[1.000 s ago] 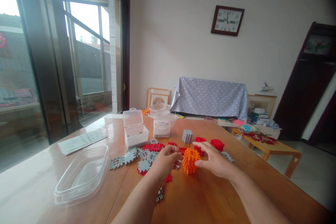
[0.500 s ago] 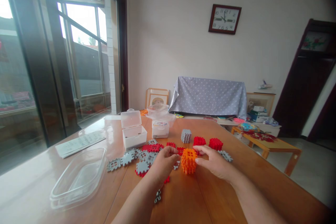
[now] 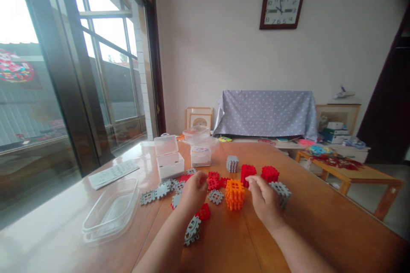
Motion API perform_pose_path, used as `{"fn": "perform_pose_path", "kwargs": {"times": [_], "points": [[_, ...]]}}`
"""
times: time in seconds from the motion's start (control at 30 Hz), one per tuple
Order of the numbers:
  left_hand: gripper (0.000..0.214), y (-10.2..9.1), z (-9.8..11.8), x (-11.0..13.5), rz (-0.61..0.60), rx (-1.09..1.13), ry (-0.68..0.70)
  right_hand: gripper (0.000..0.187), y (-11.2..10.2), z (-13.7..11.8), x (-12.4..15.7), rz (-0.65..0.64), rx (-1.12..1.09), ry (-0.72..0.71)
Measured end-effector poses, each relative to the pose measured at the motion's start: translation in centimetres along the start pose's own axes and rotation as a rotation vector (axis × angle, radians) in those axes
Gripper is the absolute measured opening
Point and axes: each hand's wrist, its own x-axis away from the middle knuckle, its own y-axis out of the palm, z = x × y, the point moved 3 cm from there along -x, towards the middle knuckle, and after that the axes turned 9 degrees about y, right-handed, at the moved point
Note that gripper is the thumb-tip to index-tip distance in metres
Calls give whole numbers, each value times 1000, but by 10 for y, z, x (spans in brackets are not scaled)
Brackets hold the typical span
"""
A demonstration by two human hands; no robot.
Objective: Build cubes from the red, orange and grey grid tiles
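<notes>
An orange stack of notched square building pieces [image 3: 235, 195] stands on the table between my hands, touched by neither. To its left, my left hand [image 3: 194, 191] is closed, fingertips curled together, beside loose red pieces [image 3: 213, 180] and a grey window piece [image 3: 215, 196]; nothing shows in it. On the other side my right hand [image 3: 265, 199] has thumb and fingertips drawn together with nothing visible between them. Its tips lie in front of a red stack [image 3: 247, 173]; whether they touch it I cannot tell. A grey stack [image 3: 282, 193] is partly behind this hand.
Another grey stack [image 3: 232, 164] and a red stack [image 3: 270, 173] stand farther back. Grey pieces [image 3: 156, 192] lie scattered left, near a clear plastic tub [image 3: 110, 211], an open-lidded box [image 3: 171, 167] and a printed sheet [image 3: 113, 173]. A grey curved piece [image 3: 192, 230] lies by my left forearm.
My right hand has come away from the orange stack, to its right. My left hand has shifted left, away from the stack. The view has turned slightly.
</notes>
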Motion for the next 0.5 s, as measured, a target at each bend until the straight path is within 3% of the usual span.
{"fn": "perform_pose_path", "kwargs": {"times": [0.33, 0.5], "points": [[16, 8, 15, -10, -250, -208, 117, 42, -16, -1, -1, 38, -111, 25], [28, 33, 19, -39, -424, -410, 240, 40, -15, 1, -2, 55, -149, -26]]}}
